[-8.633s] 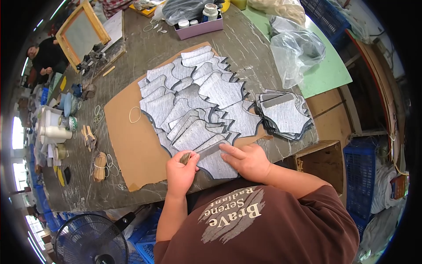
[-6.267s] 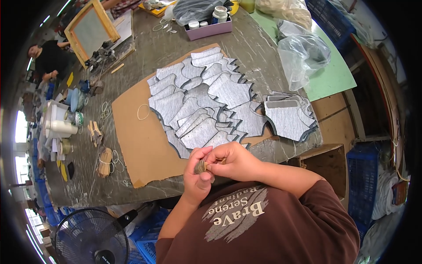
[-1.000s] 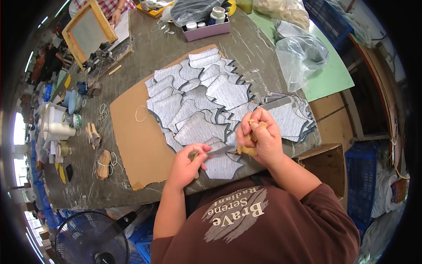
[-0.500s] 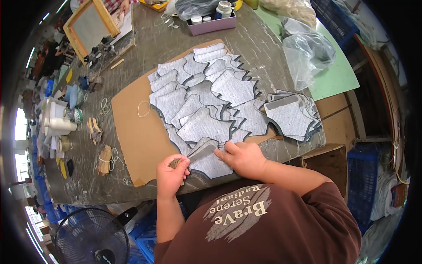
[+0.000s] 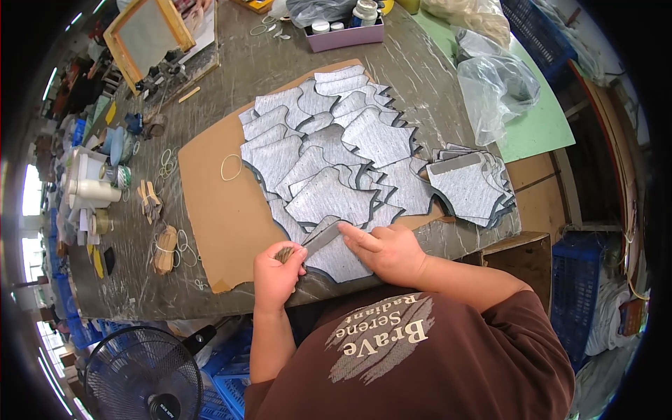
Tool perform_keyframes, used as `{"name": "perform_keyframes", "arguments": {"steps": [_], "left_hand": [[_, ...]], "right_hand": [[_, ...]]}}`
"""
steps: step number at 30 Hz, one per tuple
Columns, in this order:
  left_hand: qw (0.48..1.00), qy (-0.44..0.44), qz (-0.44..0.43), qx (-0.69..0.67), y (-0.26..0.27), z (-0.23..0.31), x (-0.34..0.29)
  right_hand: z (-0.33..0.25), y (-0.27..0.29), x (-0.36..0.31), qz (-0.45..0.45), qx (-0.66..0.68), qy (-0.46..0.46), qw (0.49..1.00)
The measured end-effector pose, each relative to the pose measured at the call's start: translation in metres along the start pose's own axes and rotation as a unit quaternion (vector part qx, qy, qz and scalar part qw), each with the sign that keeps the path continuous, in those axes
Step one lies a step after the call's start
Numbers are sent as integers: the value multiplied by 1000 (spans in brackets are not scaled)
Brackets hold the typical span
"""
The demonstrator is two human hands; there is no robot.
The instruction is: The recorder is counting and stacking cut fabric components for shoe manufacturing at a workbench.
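Close to the table's near edge lies a grey speckled fabric piece [image 5: 341, 260] with a curved dark edge. A darker grey strip [image 5: 324, 239] runs slantwise along its upper edge. My left hand [image 5: 277, 277] is closed at the strip's lower left end, gripping a small olive-brown ridged bundle [image 5: 283, 254] whose kind I cannot make out. My right hand [image 5: 389, 255] rests on the piece, index finger stretched to the strip's upper end, the other fingers partly bent. Just beyond are overlapping rows of similar grey fabric pieces [image 5: 329, 199], spread over brown cardboard [image 5: 210, 203].
A fanned stack of grey pieces [image 5: 465, 185] lies at the right. Rubber bands [image 5: 231, 167] and tied wooden bundles [image 5: 165, 250] are at the left. A purple box [image 5: 345, 38] with jars and a wooden frame [image 5: 148, 43] stand at the back. A fan [image 5: 143, 378] stands lower left.
My right index finger has straightened and moved to the strip's upper end. The strip, fanned in layers before, now looks flatter. My left hand keeps its grip. The view has shifted slightly.
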State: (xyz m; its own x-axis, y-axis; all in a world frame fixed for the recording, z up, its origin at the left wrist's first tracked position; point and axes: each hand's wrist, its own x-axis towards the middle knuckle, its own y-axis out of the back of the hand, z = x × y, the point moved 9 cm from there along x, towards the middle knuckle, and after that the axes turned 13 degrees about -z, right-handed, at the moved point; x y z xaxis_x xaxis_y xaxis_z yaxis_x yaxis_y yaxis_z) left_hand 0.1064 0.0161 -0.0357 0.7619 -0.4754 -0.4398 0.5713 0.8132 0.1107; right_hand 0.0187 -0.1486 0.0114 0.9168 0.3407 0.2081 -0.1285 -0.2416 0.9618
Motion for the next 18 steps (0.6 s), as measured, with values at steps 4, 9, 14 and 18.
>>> {"name": "perform_keyframes", "arguments": {"steps": [4, 9, 14, 18], "left_hand": [[1000, 10, 3, 13, -2, 4, -1], [997, 5, 32, 70, -1, 9, -2], [972, -35, 46, 226, -2, 19, -1], [945, -220, 74, 232, -9, 46, -23]], "right_hand": [[-2, 1, 1, -13, -7, 7, 1000], [-4, 1, 2, -38, -8, 3, 999], [-1, -3, 2, -51, 20, 6, 999], [20, 8, -2, 12, 165, -92, 982]]}}
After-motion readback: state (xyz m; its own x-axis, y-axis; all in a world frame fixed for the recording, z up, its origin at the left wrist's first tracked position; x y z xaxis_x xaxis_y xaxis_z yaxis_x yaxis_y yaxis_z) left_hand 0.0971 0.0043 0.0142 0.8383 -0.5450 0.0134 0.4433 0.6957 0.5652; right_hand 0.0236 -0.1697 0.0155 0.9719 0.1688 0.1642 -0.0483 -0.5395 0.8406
